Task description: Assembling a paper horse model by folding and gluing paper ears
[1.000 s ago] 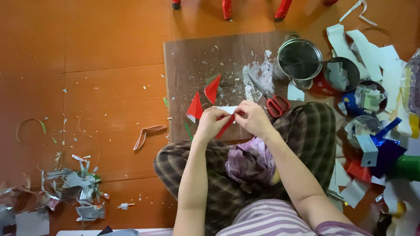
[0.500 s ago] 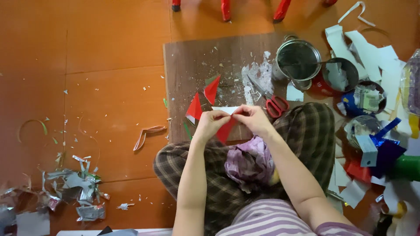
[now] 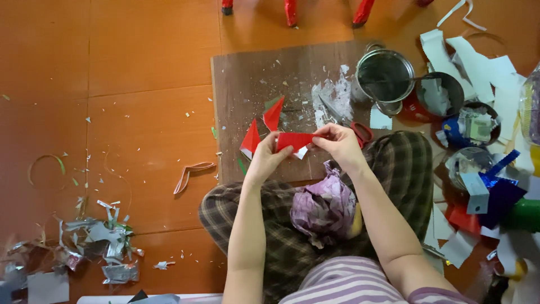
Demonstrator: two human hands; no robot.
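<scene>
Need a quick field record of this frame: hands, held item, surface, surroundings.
view: head camera, looking down at a seated person's lap and the floor
left hand: pinches the left end of the red paper strip
right hand: grips the strip's right end
work surface: brown board on the orange floor, strewn with paper flecks
on board: two red paper triangles, red-handled scissors
lap: crumpled purple bag
right side: metal pot, red tin, white paper strips
left side: pile of silver scraps
</scene>
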